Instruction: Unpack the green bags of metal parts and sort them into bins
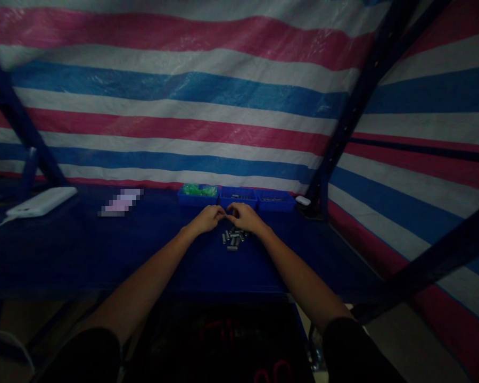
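My left hand and my right hand meet over the blue table, just in front of the bins. Both are closed, with fingertips pinched close together. Whatever lies between the fingertips is too small and dark to make out. Beneath and just nearer than my right hand lies a loose pile of short grey metal cylinders, several of them pointing different ways. Part of the pile is hidden by that hand.
Behind my hands stand a blue bin with green plastic, a middle bin and a right bin, both with small metal parts. A white power bank, a blurred pinkish item and a small white case flank them. Blue posts frame striped sheeting.
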A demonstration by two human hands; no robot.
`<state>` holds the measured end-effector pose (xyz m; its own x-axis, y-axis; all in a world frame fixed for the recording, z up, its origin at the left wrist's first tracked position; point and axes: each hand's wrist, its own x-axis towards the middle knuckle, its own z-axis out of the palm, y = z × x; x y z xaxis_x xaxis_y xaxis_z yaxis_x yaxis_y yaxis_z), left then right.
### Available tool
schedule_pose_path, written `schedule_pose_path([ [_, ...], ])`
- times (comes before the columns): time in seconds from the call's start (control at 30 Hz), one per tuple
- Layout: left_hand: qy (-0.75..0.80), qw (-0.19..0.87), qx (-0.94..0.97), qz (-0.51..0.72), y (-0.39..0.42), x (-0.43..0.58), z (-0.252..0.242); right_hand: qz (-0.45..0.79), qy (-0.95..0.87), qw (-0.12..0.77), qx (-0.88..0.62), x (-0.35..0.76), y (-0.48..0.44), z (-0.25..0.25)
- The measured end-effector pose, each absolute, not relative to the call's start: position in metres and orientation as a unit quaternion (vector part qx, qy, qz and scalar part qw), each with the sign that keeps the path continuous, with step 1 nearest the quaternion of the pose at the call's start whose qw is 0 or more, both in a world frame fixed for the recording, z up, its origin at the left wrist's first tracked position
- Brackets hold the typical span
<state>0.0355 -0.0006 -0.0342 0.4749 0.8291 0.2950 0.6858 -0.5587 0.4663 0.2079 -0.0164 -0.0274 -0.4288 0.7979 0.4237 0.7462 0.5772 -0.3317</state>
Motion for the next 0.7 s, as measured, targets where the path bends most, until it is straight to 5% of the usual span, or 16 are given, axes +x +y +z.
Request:
schedule_pose_path([
  [0.23,0.421,0.248,0.78,0.391,-0.003,0.041,-0.033,0.043,-0.846,0.314,-0.428,0.209,-0.019,-0.022],
  [0.5,0.418,0.239,0.766,0.426,-0.008,0.044,-0.028,0.054,-0.827,0.346,-0.439,0.208,-0.024,-0.016],
  [0.7,0.445,0.258,0.798,0.315,-0.013,0.039,-0.017,0.004,-0.807,0.325,-0.493,0.211,-0.02,-0.011],
])
